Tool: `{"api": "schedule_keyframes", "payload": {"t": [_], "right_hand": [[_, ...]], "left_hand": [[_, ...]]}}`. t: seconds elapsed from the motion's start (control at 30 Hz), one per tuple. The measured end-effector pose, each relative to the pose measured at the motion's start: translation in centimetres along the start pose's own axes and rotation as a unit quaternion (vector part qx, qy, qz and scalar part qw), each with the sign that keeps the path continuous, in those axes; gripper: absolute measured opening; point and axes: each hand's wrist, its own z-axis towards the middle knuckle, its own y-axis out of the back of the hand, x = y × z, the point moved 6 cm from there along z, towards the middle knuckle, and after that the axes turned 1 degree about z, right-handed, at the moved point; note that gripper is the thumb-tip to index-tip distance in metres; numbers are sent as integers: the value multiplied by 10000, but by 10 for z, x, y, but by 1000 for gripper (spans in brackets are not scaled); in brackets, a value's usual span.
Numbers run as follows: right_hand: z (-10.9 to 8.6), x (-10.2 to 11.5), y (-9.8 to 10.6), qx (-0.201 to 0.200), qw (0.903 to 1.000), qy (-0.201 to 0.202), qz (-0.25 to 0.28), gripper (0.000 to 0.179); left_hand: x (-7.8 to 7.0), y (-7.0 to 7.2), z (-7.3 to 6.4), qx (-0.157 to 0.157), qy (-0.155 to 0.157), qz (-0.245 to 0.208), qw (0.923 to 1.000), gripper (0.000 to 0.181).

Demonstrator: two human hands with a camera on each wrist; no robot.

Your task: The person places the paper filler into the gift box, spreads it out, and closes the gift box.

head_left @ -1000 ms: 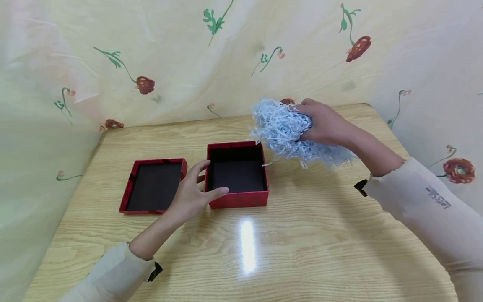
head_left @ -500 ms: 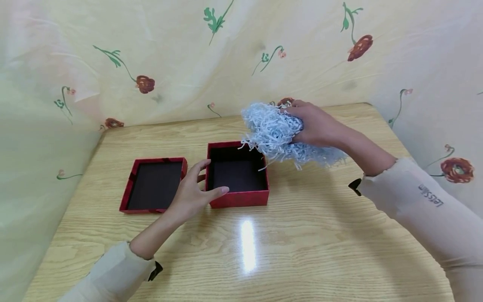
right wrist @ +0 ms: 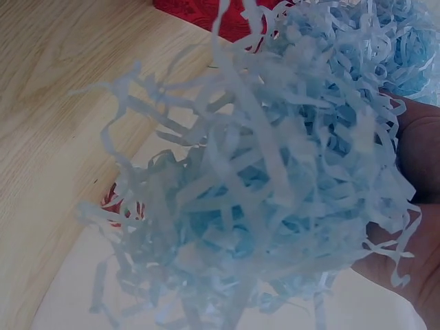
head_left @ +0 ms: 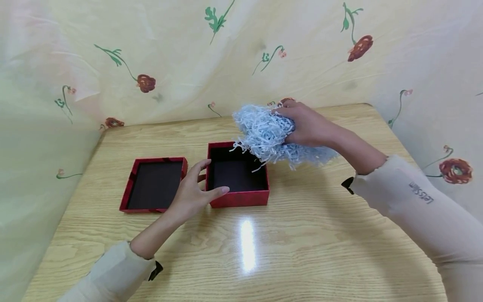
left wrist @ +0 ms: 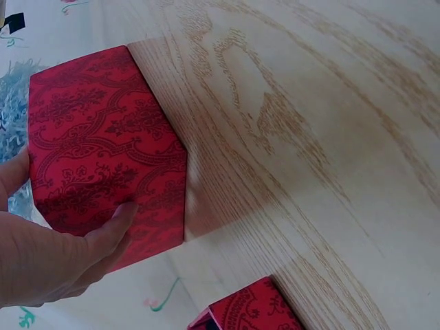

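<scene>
A red box (head_left: 239, 199) with a black inside stands on the table, its top uncovered and its floor partly in sight. My left hand (head_left: 190, 195) holds it at the near left corner, thumb at the front rim and fingers along the left wall. Dark scroll patterning covers the box wall (left wrist: 103, 137) in the left wrist view. Above the box's right side, my right hand (head_left: 307, 121) grips a big tangle of pale blue shredded paper (head_left: 264, 134). Loose strands dangle over the box opening. In the right wrist view the paper (right wrist: 254, 192) hides most of the fingers.
Left of the box lies a shallow red lid (head_left: 154, 184) with its black inside facing up. The wood-grain table (head_left: 302, 251) is backed by a flower-printed cloth (head_left: 177, 54), which also hangs at both sides.
My right hand has moved left and slightly down with the shredded paper, so that the paper overlaps the box's right part. The left hand, box and lid have stayed in place.
</scene>
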Motion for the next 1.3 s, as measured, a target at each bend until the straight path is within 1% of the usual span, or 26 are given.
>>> {"api": "schedule_keyframes", "payload": {"t": [0.27, 0.47, 0.53, 0.67, 1.0, 1.3], "right_hand": [[6, 5, -3, 40, 10000, -14, -26, 63], [10, 10, -9, 227, 9996, -161, 25, 67], [12, 12, -11, 321, 9992, -237, -31, 68], [16, 16, -15, 437, 9986, -248, -141, 70], [22, 29, -22, 414, 9990, 69, -148, 71], [28, 36, -28, 496, 9984, 172, -211, 71]], "left_hand": [[-2, 0, 1, -18, 14, 19, 10000, 91], [-3, 1, 1, -22, 54, 15, 10000, 91], [-4, 1, 1, -11, 32, 1, 10000, 91], [-4, 1, 1, -5, 7, -18, 10000, 90], [-5, 2, 3, -24, -10, 30, 10000, 90], [-6, 3, 4, -20, 14, 28, 10000, 92]]}}
